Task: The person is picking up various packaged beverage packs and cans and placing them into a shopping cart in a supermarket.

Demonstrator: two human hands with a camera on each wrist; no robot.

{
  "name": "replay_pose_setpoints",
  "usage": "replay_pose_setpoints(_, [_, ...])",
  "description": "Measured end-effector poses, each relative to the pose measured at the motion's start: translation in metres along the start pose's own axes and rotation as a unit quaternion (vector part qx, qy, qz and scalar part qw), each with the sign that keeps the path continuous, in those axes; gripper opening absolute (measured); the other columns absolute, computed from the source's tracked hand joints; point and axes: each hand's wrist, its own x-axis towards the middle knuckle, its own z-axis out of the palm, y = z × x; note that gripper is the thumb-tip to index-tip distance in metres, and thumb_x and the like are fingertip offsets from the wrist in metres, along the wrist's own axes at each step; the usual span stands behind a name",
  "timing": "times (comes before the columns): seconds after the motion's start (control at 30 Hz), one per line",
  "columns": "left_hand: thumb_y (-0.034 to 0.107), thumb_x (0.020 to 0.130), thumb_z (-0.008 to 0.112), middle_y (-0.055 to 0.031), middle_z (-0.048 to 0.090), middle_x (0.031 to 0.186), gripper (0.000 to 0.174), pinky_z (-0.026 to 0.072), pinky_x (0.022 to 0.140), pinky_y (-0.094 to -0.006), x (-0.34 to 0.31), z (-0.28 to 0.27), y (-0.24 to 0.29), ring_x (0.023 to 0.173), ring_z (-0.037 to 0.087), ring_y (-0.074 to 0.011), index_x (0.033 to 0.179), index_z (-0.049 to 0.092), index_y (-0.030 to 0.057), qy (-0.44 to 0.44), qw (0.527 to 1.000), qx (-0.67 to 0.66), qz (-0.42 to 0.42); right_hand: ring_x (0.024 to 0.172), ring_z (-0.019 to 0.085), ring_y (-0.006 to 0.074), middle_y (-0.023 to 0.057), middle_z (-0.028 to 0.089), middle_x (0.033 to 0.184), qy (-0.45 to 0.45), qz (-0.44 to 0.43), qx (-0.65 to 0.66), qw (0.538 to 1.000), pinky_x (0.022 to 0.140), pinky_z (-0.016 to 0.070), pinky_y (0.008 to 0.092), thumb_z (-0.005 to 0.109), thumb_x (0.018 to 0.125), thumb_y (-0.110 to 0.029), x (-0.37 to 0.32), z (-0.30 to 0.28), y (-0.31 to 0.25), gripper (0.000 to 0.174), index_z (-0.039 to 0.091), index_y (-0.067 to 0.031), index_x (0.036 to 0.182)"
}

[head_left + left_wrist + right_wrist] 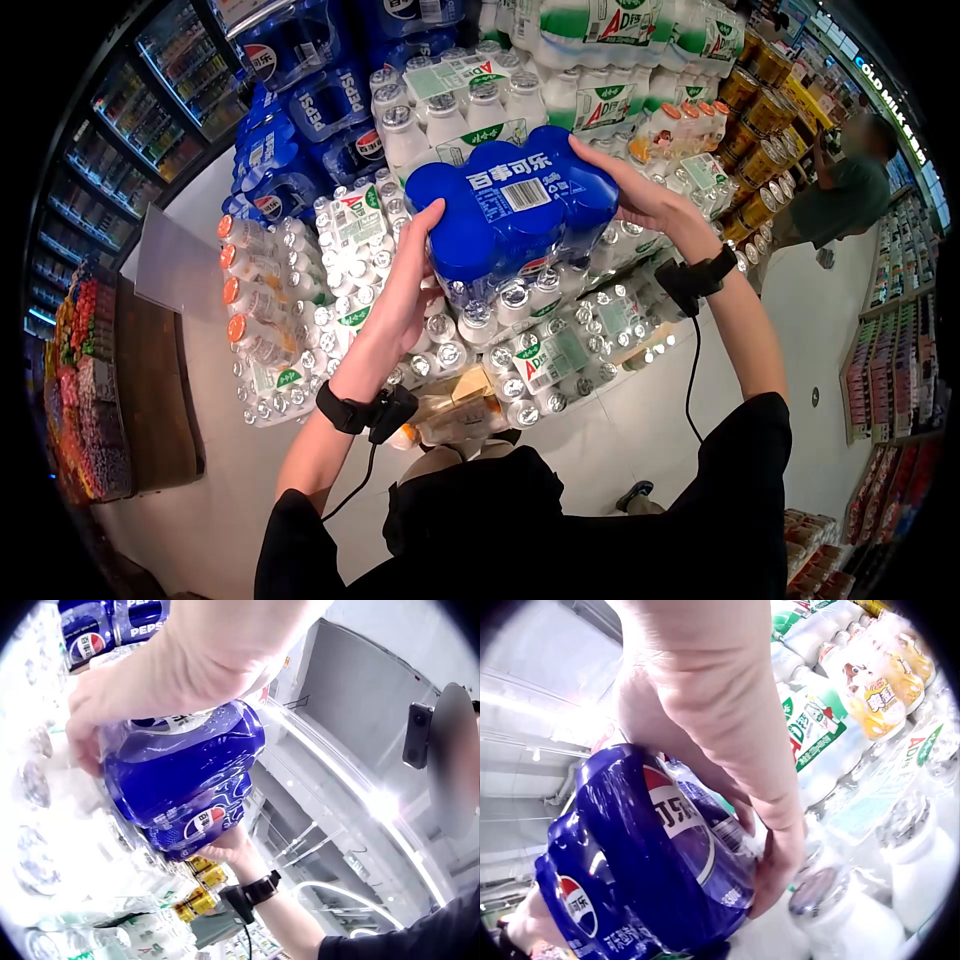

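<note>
Over there the blue Pepsi pack (520, 215) sits up between both hands, above the white bottles (515, 297), its long axis running from eight o'clock to two as the person looks down. It's at two o'clock from the left hand (408, 275), nearer the body, and nine from the right hand (640, 195), fingers and thumbs gripping either end.

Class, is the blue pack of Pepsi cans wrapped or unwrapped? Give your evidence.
Wrapped: glossy plastic film stretches across the blue pack of Pepsi cans, and no tear shows in any view.
</note>
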Motion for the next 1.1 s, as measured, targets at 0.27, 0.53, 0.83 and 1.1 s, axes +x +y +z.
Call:
replay_pose_setpoints(0.27, [0.078,0.086,0.039,-0.0079,0.056,0.135,0.084,0.0428,0.100,-0.0457,-0.014,-0.013,0.014,0.121,0.055,-0.0225,0.141,0.049,0.0155,-0.103,0.981,-0.164,0.019,0.077,0.072,0.0259,0.0262,0.059,0.122,-0.093,0.024,-0.045,0.994,0.063,0.0645,0.0353,0.026,0.082,-0.087,-0.041,0.022,-0.024,0.111,0.029,0.0023,0.148])
replay_pose_setpoints(0.53, [0.079,0.086,0.036,-0.0093,0.059,0.128,0.084,0.0528,0.089,-0.0426,-0.026,-0.023,0.003,0.110,0.061,-0.0207,0.138,0.051,0.0137,-0.109,0.977,-0.183,-0.006,0.090,0.067,0.0230,0.0210,0.058,0.120,-0.103,-0.097,-0.107,0.984,0.080,0.0578,0.0347,0.047,0.084,-0.078,-0.068,0.033,0.019,0.105,0.026,0.0021,0.149])
replay_pose_setpoints(0.83, [0.078,0.091,0.031,-0.0104,0.055,0.135,0.087,0.0517,0.095,-0.0427,-0.030,-0.015,-0.001,0.117,0.059,-0.0224,0.144,0.043,0.0108,-0.098,0.984,-0.144,0.045,0.120,0.055,0.0255,0.0165,0.057,0.130,0.068,-0.271,-0.193,0.940,0.102,0.0445,0.0379,0.077,0.082,-0.044,-0.057,0.065,0.020,0.082,0.042,0.0025,0.139])
replay_pose_setpoints(1.1, [0.072,0.096,0.027,-0.0183,0.042,0.146,0.089,0.0239,0.116,-0.0390,-0.045,-0.017,-0.019,0.135,0.041,-0.0264,0.148,0.028,0.0005,-0.018,0.980,0.030,0.197,0.115,0.056,0.0197,0.0114,0.058,0.126,0.025,-0.269,0.058,0.961,0.100,0.0452,0.0338,0.076,0.081,-0.032,-0.046,0.070,0.052,0.071,0.045,0.0011,0.136])
